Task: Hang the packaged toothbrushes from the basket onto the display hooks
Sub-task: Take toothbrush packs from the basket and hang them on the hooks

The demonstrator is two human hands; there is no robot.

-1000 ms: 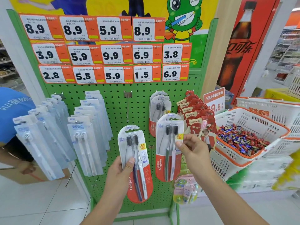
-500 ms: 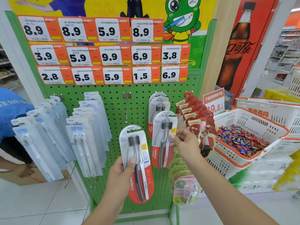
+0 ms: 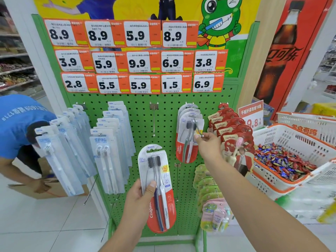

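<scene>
My left hand (image 3: 141, 199) grips a red-and-clear toothbrush pack (image 3: 160, 188) low in front of the green pegboard (image 3: 163, 102), thumb across its front. Further up and right, my right hand (image 3: 207, 143) pinches the tip of a metal display hook (image 3: 197, 127). Several matching red toothbrush packs (image 3: 188, 135) hang on that hook, just left of my fingers. An empty hook (image 3: 154, 120) sticks out of the board at centre. The basket the packs come from is out of view.
Pale blue toothbrush packs (image 3: 101, 151) fill the hooks on the left, red carded brushes (image 3: 231, 131) and green kids' packs (image 3: 211, 195) the right. A white basket of sweets (image 3: 283, 157) stands at right. A person in a blue shirt (image 3: 16, 124) bends down at left.
My right hand slid a red pack up the hook onto the hanging stack, let it go and now pinches the hook's tip. My left hand kept its pack, shifting slightly.
</scene>
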